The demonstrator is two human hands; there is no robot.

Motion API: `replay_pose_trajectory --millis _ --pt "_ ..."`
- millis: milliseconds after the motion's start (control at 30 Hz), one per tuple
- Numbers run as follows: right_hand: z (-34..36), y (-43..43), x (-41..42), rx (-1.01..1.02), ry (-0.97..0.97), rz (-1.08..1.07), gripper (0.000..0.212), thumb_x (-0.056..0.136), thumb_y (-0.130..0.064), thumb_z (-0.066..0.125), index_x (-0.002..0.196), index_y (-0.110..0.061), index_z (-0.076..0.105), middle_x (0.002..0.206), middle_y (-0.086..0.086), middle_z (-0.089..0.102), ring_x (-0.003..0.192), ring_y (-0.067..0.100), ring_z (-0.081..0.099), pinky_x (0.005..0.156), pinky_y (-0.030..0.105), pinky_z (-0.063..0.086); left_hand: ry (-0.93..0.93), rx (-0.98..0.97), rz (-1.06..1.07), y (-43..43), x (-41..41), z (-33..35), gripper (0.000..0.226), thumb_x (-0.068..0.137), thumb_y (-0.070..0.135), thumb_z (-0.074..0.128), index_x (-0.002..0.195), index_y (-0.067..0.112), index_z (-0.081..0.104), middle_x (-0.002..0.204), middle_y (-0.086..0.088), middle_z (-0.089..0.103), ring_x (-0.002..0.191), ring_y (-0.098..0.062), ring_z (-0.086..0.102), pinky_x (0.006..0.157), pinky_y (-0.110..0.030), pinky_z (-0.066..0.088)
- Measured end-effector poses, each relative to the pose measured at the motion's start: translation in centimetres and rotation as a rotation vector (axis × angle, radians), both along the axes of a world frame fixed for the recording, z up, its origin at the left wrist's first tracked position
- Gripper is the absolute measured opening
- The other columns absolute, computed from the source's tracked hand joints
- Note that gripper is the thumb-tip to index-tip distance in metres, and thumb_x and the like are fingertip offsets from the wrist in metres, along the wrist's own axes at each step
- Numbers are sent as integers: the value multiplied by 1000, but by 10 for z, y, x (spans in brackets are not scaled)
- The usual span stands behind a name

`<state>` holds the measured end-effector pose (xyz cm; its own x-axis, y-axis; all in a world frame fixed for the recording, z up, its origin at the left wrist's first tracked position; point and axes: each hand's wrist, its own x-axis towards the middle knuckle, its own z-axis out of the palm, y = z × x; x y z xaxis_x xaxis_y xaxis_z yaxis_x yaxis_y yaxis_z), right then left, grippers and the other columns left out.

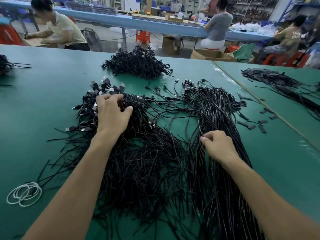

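Note:
Two heaps of black USB cables lie on the green table [43, 104]. The left heap [131, 163] has its USB plugs fanned out at its far left. The right heap [220, 184] runs in long strands toward small connectors at the far end. My left hand [112, 115] rests on top of the left heap with its fingers curled into the cables near the plugs. My right hand [218, 144] is over the right heap and pinches a single thin cable [199, 127] between thumb and forefinger.
A third tangled cable pile [138, 64] sits farther back at centre. Short black sleeve pieces [256, 125] are scattered at right, with a bigger pile [277, 80] on the adjoining table. White rubber bands [24, 194] lie near left. Other people work at benches behind.

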<state>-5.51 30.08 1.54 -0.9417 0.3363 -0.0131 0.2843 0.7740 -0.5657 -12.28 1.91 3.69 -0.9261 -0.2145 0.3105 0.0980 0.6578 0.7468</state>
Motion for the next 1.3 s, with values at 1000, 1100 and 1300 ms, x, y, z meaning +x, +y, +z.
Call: replay_pose_trajectory --millis 1000,1100,1300 --pt "51 -18 30 -79 201 518 50 100 -56 36 140 -29 51 130 -16 59 119 -4 52 101 14 40 305 -211 -410 41 57 9 43 99 43 51 64 23 36 46 11 36 40 -9 36 44 -27 32" --pt "57 -45 35 -148 275 636 33 98 -53 46 115 -31 65 95 -17 66 91 -1 61 76 13 46 227 -296 -466 43 60 7 43 97 46 54 66 23 34 51 9 41 49 -18 44 49 -34 38" --pt "66 -42 29 -295 578 402 22 93 -42 53 83 -28 67 65 -9 62 55 7 51 50 17 39 -46 -25 -560 30 63 18 52 91 61 51 61 20 41 48 12 40 44 -8 34 47 -29 33"
